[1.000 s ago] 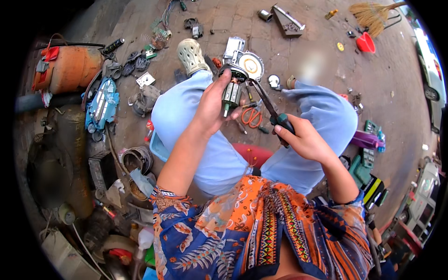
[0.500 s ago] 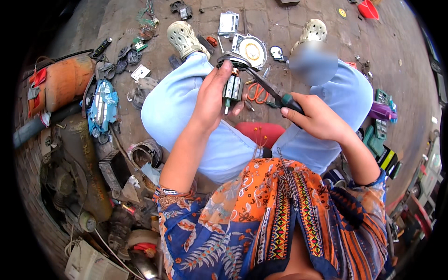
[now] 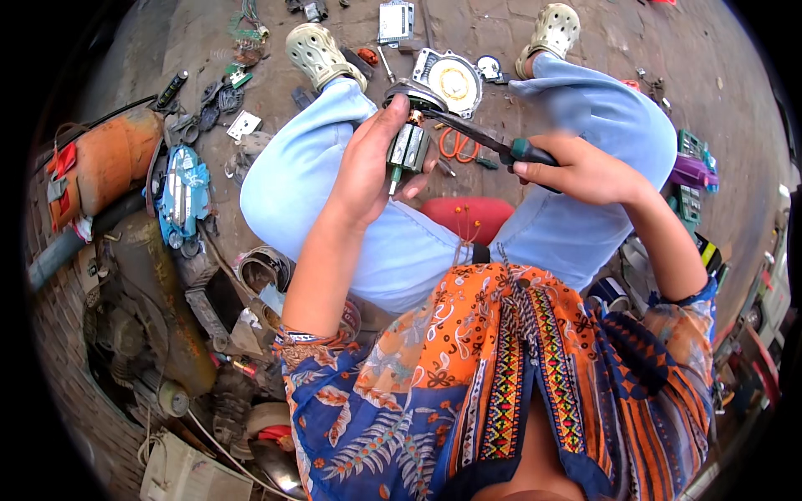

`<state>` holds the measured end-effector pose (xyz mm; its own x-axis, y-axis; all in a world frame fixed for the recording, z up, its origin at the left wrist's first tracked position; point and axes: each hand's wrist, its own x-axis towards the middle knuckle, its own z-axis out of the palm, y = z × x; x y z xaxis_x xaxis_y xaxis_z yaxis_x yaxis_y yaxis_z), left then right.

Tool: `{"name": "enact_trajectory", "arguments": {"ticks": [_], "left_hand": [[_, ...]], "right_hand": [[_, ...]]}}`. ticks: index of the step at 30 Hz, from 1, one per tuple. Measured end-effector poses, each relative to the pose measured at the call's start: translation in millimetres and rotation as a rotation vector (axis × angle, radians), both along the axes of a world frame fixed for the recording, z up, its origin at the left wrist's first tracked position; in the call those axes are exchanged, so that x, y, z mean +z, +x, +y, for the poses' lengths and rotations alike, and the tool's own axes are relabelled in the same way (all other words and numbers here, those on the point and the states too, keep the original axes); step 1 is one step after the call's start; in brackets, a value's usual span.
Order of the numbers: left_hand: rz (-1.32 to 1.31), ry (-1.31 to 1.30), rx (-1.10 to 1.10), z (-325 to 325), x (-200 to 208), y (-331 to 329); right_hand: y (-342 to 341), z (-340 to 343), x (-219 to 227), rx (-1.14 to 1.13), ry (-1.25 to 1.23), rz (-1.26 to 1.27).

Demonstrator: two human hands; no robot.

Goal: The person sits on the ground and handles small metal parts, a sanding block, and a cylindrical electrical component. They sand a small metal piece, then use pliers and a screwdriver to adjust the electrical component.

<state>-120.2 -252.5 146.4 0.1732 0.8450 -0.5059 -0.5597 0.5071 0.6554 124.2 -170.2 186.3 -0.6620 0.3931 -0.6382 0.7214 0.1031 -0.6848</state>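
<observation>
My left hand (image 3: 368,150) is wrapped round a motor armature (image 3: 408,149), whose shaft points down toward me. At its upper end sits a round metal end cover (image 3: 418,95), under my thumb. My right hand (image 3: 581,167) grips a screwdriver-like tool (image 3: 530,152) by its green and black handle. The tool's long dark blade reaches left, and its tip meets the cover's edge beside the copper commutator. Whether the tip is wedged under the rim cannot be made out. Below the blade, orange-handled scissors (image 3: 458,145) lie on the ground.
A round cast housing (image 3: 451,82) and a silver module (image 3: 396,22) lie beyond my hands. To the left are an orange cylinder (image 3: 109,163), a blue-wrapped bundle (image 3: 184,192) and a tin can (image 3: 265,270). A green case (image 3: 689,200) lies at right. A red seat (image 3: 468,219) shows between my legs.
The view has shifted slightly. My right hand and the tool handle have moved a little right and the blade lies flatter. My left hand still holds the armature.
</observation>
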Motion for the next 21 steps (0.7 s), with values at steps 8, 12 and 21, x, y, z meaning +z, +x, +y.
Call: {"name": "enact_trajectory", "arguments": {"ticks": [8,12,21], "left_hand": [[0.143,0.013,-0.002,1.6,4.9,13.1],[0.192,0.025,0.022,1.9,3.5,16.3],[0.112,-0.051,0.071,13.0,6.1,2.6]], "right_hand": [[11.7,-5.4,-21.5,-0.087,-0.231,0.031],[8.9,-13.2,-27.2,-0.175,-0.345,0.02],[-20.0,-12.1,-11.0,-0.135,0.031,0.026]]}}
